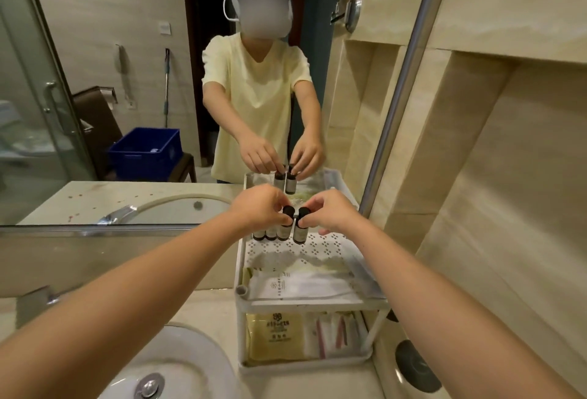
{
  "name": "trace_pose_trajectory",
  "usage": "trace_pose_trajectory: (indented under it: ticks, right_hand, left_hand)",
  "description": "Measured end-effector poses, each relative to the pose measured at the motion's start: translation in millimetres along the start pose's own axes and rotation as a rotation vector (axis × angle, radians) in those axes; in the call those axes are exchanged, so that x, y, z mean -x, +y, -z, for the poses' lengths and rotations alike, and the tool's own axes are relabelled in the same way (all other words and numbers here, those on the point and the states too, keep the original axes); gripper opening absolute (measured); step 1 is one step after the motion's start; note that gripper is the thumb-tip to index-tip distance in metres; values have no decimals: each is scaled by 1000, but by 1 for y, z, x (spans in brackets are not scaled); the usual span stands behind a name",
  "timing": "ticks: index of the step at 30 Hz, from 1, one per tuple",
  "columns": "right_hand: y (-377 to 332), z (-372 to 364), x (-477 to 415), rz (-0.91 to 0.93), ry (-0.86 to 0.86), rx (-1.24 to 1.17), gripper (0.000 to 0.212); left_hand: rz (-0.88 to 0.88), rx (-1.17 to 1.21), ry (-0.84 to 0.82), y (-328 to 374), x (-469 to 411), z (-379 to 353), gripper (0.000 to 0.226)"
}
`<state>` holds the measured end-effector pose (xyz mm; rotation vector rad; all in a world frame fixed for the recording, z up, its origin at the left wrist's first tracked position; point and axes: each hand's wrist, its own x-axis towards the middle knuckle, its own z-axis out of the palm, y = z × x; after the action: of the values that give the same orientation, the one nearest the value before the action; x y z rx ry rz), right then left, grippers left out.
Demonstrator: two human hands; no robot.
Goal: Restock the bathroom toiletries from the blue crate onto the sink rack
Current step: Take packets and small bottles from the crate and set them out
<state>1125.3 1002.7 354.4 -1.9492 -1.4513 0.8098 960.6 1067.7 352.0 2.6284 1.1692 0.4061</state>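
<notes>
Both hands reach forward over the top shelf of a white two-tier rack (pixel 320 248) that stands on the table (pixel 216 309) against the mirror (pixel 127 81). The left hand (pixel 257 208) pinches the black cap of the left bottle (pixel 285 229) between thumb and fingertips. The right hand (pixel 330 211) pinches the cap of the right bottle (pixel 299 233) in the same way. The two small bottles are just beside each other between the hands, caps nearly touching. The right one leans a little. Whether their bases rest on the perforated shelf cannot be told.

Under the left hand, two more small bottles (pixel 265 235) stand upright in a row with the left bottle, at the mirror end of the shelf.

Nearer the person than the hands, a white printed packet (pixel 301 286) lies flat on the same shelf. On the lower shelf, beneath the right forearm's side, sit a gold packet (pixel 274 335) and clear-wrapped items with red stripes (pixel 333 333).

Below the left forearm is the white sink basin (pixel 190 363) with its metal drain (pixel 149 386). A dark round object (pixel 416 367) lies on the table under the right forearm.

The blue crate (pixel 146 152) shows only as a reflection in the mirror, well left of the hands, sitting on a dark chair (pixel 95 119).
</notes>
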Motion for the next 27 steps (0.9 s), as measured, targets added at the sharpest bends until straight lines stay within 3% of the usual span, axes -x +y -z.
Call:
trace_pose_trajectory:
  ticks: [21,27]
  right_hand:
    - [25,-18,-48,61,92,240,8]
    - [31,-23,-51,73,130,202,20]
  left_hand:
    - [15,-164,131,-28,-36,-51,38]
    - [20,-212,203,-29,-38,-55,38]
